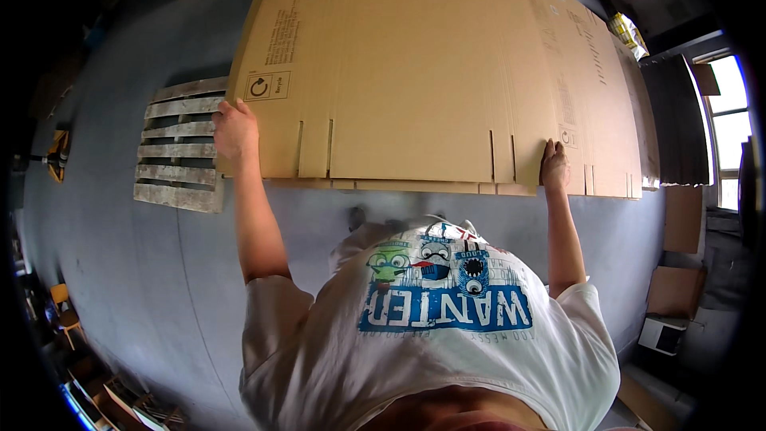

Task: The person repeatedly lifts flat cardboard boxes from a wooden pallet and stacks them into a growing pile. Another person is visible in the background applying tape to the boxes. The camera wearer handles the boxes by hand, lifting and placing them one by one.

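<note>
- Head view: I see a large flat cardboard carton [415,72] held out in front of the person's torso, its slotted edge facing the white T-shirt [431,375].
- The left hand [236,132] has its fingers closed on the carton's left edge, beside a printed recycling mark.
- The right hand [557,166] has its fingers curled around the carton's right edge; from here I cannot tell whether they take in one layer or more.
- How far along, as I judge it: the carton is gripped on both sides, but no fold has been made. The slots are cut, the flaps lie flat, and the body is not opened out.
- More cardboard sheets [610,128] lie to the right, and thin layers peek out below the near edge. I judge the carton is not yet well apart from them, and what bears them is hidden from me.
- Edges: the far end runs out of my picture at the top, so I cannot check room there.
- Room: grey floor [120,271] spreads widely to the left, past a slatted wooden pallet [179,151] that sits near the left edge. Toward the torso I see only a narrow gap.
- On the right it looks tighter to me: beyond the sheets stands a dark panel [678,120], with a yellow-and-white bag [629,36] farther off.
</note>
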Demonstrator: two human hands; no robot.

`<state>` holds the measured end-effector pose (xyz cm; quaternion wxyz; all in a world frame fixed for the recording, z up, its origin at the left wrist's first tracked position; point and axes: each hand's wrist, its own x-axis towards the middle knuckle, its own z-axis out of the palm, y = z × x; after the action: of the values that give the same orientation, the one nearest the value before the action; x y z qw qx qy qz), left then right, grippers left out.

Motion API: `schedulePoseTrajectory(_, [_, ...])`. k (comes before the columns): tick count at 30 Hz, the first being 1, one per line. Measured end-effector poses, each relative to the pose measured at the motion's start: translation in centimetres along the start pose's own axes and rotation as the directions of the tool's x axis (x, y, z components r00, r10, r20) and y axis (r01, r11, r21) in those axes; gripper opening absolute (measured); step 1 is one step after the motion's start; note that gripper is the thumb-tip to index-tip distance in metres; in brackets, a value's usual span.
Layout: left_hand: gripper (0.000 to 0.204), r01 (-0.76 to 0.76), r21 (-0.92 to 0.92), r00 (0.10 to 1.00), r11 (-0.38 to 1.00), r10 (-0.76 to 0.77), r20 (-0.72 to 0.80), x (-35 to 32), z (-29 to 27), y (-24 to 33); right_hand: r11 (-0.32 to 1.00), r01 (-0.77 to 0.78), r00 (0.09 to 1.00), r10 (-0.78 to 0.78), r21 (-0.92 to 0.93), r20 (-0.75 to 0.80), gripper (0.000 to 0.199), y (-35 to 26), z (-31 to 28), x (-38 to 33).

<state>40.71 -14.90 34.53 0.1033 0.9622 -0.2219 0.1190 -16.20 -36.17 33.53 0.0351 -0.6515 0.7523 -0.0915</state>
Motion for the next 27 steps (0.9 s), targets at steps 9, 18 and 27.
schedulePoseTrajectory(9, [0.038,0.02,-0.027,0.999,0.999,-0.019,0.03,-0.3,-0.1,0.2,0.99,-0.011,1.0,0.012,0.141,-0.003,0.049,0.3,-0.2,-0.4])
schedulePoseTrajectory(18, [0.039,0.049,-0.014,0.998,0.999,-0.048,0.044,-0.3,-0.1,0.1,0.991,-0.019,0.999,0.013,0.134,0.042,0.048,0.6,-0.5,-0.3])
schedulePoseTrajectory(27, [0.039,0.064,-0.016,0.998,0.998,-0.064,0.01,-0.3,-0.1,0.4,0.993,0.011,1.0,-0.013,0.115,0.011,0.046,1.0,-0.2,-0.1])
